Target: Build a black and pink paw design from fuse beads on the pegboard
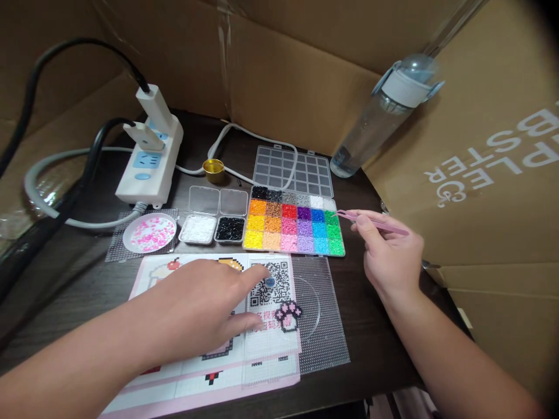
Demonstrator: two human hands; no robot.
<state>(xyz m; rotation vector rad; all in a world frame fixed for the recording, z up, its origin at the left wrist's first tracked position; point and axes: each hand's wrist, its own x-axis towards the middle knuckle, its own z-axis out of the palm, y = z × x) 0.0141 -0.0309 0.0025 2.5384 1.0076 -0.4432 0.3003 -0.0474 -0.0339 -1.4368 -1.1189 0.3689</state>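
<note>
On a dark wood-grain table [371,361] are set, far left, a white plastic power strip [151,160]; far right, a tall clear bottle [371,131]; between them, a small gold cup [213,178]. A clear compartmented plastic bead case [296,226] is placed centrally, beside two small clear boxes [204,199]; nearer, pink-bordered paper sheets [187,387] are laid.

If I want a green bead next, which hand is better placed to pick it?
Probably the right hand: it holds the pink tweezers, whose tips are at the green beads. The left hand shows no tool and is over the printed sheets, farther away.
</note>
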